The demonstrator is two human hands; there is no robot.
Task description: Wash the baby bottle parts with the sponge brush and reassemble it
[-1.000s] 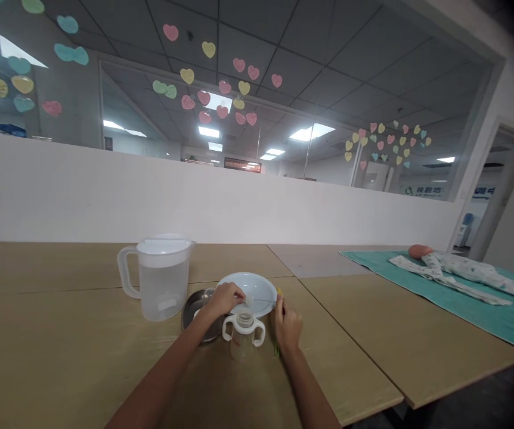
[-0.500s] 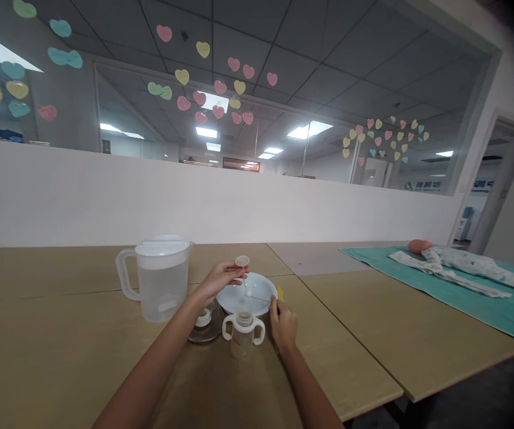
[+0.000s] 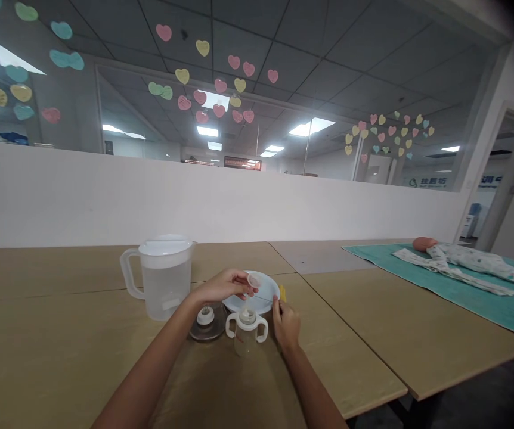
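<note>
My left hand (image 3: 234, 285) is closed on a small white funnel-like piece (image 3: 254, 280), whose lower end is at the mouth of a clear bottle (image 3: 245, 339) with two white handles. Behind the bottle lies a white bowl (image 3: 263, 289). My right hand (image 3: 286, 320) is closed on a thin stick (image 3: 263, 298) that reaches over the bowl. On a round metal dish (image 3: 217, 329), left of the bottle, sits a white ring-shaped part (image 3: 205, 316).
A lidded clear pitcher (image 3: 167, 286) of liquid stands left of my left hand. Something yellow (image 3: 282, 293) shows behind the bowl. At the right, a doll (image 3: 471, 262) in patterned cloth lies on a green mat (image 3: 454, 289). A white wall (image 3: 239, 208) borders the tables.
My left hand has lowered the funnel-like piece from above the bowl to the bottle's mouth, tilting it. My right hand stays nearly in place. The view has shifted slightly.
</note>
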